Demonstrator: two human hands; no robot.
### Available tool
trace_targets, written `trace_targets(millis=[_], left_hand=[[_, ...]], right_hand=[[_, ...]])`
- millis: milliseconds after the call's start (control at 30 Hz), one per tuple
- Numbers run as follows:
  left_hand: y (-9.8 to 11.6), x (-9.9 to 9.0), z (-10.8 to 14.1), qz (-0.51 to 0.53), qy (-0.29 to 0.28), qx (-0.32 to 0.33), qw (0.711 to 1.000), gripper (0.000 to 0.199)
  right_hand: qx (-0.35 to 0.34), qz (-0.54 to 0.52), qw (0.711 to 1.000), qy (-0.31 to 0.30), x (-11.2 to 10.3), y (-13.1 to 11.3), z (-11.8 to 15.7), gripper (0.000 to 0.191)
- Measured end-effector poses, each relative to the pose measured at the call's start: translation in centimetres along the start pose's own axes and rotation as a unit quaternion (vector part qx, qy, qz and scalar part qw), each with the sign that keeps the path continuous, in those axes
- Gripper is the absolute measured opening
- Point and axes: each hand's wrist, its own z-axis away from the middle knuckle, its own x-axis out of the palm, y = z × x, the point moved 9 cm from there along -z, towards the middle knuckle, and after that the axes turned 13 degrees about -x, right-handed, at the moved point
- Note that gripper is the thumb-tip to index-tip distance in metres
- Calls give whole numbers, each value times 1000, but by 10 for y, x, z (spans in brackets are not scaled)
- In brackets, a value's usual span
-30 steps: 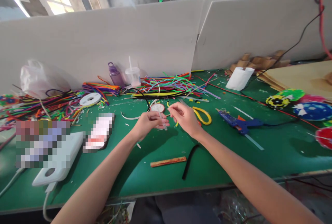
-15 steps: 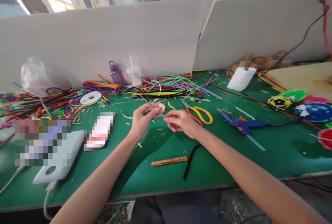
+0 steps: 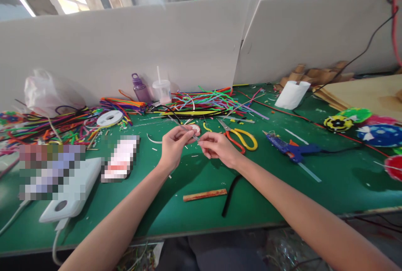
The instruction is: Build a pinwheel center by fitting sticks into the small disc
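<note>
Over the middle of the green table my left hand (image 3: 176,142) and my right hand (image 3: 217,145) almost meet, both closed in a pinch. Between their fingertips runs a thin greyish strand (image 3: 196,138), perhaps wire; its exact kind is too small to tell. A thin dark length (image 3: 172,112) sticks out up and left beyond my left fingers. Just behind the fingertips lies a small round white piece with a reddish edge (image 3: 196,128). Scissors (image 3: 240,137) with yellow and orange handles rest right of my right hand. Below the hands are a brown stick (image 3: 204,195) and a black strip (image 3: 230,195).
Coloured pipe cleaners (image 3: 207,101) lie along the back, near a purple bottle (image 3: 141,90) and a plastic cup (image 3: 162,91). A blue glue gun (image 3: 290,147) lies at right with its cord. A white spool (image 3: 109,118), phone (image 3: 121,158) and power bank (image 3: 73,191) are at left.
My left hand has shifted slightly right, closer to my right hand. The dark length behind it has moved a little with it. My right hand stays nearly still.
</note>
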Motion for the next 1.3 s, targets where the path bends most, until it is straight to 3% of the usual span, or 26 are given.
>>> trace_targets(millis=[600,1033,1300], left_hand=[[-6,-1,-1,24,11,-8,1000,24],[-18,-1,-3,111,19,-66,992,25],[-13,-1,-2,104,17,-44,993,22]], right_hand=[[-25,6,1000,0,-1,-1,-2,18],[-60,-16,998,15,-2,-5,-3,21],[-59,-44,997,9,0,-4,-3,19]])
